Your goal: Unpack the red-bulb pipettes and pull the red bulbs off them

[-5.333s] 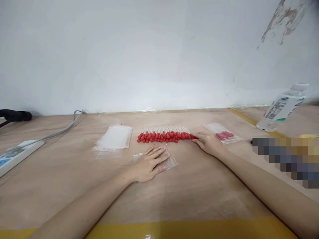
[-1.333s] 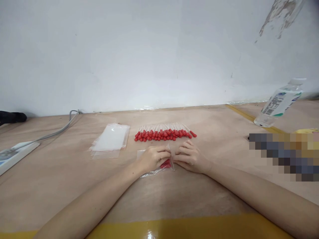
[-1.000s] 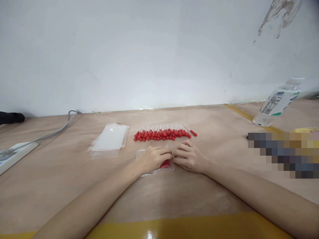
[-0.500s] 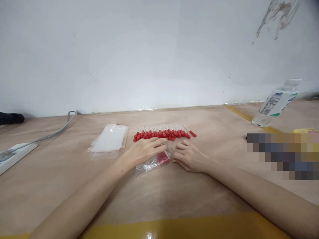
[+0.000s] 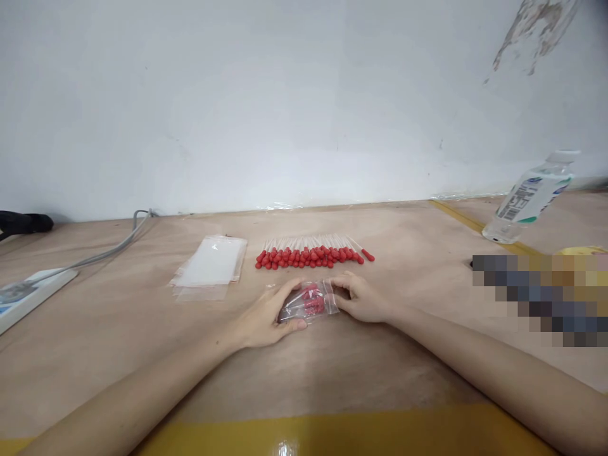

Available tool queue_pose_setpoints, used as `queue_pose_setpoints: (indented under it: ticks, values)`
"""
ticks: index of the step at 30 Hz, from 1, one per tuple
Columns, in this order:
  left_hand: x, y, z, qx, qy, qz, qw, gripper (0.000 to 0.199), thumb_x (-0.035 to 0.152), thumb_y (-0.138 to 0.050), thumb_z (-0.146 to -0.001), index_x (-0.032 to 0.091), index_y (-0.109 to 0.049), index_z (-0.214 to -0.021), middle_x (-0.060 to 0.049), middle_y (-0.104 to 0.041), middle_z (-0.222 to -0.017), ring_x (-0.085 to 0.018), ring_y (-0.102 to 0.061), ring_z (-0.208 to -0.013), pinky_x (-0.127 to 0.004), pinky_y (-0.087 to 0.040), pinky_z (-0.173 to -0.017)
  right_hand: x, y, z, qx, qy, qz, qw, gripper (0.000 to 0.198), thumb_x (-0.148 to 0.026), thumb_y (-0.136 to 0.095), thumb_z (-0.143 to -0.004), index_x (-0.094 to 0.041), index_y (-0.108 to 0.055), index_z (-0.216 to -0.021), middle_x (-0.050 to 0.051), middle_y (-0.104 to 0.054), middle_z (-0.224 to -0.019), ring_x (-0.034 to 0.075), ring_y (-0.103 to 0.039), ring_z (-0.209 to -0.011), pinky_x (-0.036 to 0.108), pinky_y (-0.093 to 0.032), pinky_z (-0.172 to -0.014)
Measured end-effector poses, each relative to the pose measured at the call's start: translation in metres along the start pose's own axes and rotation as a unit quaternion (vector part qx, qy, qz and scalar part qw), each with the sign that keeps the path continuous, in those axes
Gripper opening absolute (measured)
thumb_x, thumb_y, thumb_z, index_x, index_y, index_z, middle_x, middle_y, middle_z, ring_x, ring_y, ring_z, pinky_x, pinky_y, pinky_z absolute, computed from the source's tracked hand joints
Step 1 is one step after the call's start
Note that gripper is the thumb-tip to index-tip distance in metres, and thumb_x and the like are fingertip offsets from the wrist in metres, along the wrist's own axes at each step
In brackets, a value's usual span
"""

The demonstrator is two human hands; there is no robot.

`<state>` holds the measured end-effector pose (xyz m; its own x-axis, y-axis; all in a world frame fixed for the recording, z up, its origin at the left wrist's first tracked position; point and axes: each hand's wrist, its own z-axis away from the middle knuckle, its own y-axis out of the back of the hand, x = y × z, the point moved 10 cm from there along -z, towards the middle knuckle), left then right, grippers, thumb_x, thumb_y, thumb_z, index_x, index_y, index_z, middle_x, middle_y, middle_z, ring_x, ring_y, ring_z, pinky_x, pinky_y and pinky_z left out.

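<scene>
A small clear plastic bag (image 5: pixel 292 309) lies between my two hands, with several red-tipped white sticks inside. My left hand (image 5: pixel 263 322) is curled round the bag's left end, thumb on the near side and fingers on the far side. At the other end, my right hand (image 5: pixel 365 301) pinches the bag's right edge between thumb and fingers. Just beyond both hands, a row of white sticks with red bulb-like tips (image 5: pixel 308 257) lies side by side, tips toward me. To the left sits a stack of flat clear bags (image 5: pixel 209 265).
A clear bottle with a label (image 5: pixel 529 199) stands at the back right, in front of a blurred patch (image 5: pixel 546 297). On the left are a grey cable (image 5: pixel 114 248), a white power strip (image 5: pixel 40 291) and a black object (image 5: pixel 26 223). A white wall (image 5: pixel 285 114) bounds the table's back.
My left hand has turned from lying over the bag to gripping its left end, thumb now showing. The bag is more compact between my hands. My right hand stays at its right edge.
</scene>
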<state>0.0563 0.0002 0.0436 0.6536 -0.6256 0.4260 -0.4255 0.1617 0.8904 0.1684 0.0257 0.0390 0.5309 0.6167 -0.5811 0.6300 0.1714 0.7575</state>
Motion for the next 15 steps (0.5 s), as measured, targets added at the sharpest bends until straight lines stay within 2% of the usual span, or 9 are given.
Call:
queue_pose_setpoints:
  ticks: [4,7,12,15]
  values:
    - [-0.01,-0.004,0.0,0.039,0.006,0.054,0.998,0.058,0.04,-0.052,-0.079,0.023,-0.028,-0.129,-0.008,-0.05,-0.123,-0.023,-0.048,-0.11,-0.039,-0.039,-0.092,0.006,-0.007,0.0,-0.044,-0.013,-0.019,0.999,0.023,-0.034,-0.051,-0.08,-0.02,-0.06,-0.095,0.003,-0.056,-0.084,0.018,-0.048,-0.086,0.034,-0.038,-0.079]
    - [-0.011,-0.006,-0.007,0.045,0.011,0.072,0.996,0.058,0.041,-0.055,-0.077,0.024,-0.032,-0.127,-0.007,-0.054,-0.118,-0.023,-0.05,-0.108,-0.038,-0.04,-0.09,0.016,-0.003,0.001,-0.022,-0.041,-0.057,0.997,0.037,-0.042,-0.06,-0.072,-0.02,-0.056,-0.102,0.005,-0.055,-0.094,0.019,-0.049,-0.089,0.036,-0.039,-0.08]
    - [-0.005,-0.002,-0.012,0.064,0.002,0.071,0.995,0.05,0.041,-0.053,-0.079,0.024,-0.038,-0.123,-0.006,-0.054,-0.116,-0.023,-0.053,-0.101,-0.037,-0.042,-0.086,0.018,-0.008,0.0,-0.01,-0.057,-0.215,0.975,0.034,-0.034,-0.064,-0.07,-0.018,-0.049,-0.097,0.003,-0.056,-0.093,0.015,-0.053,-0.083,0.03,-0.044,-0.073]
    - [-0.002,-0.002,-0.013,0.062,-0.011,0.075,0.995,0.048,0.04,-0.053,-0.079,0.024,-0.039,-0.123,-0.005,-0.054,-0.117,-0.022,-0.053,-0.101,-0.035,-0.042,-0.085,0.009,-0.012,-0.002,-0.015,-0.035,-0.235,0.971,0.035,-0.03,-0.062,-0.072,-0.02,-0.049,-0.103,0.002,-0.058,-0.092,0.014,-0.054,-0.08,0.028,-0.045,-0.07]
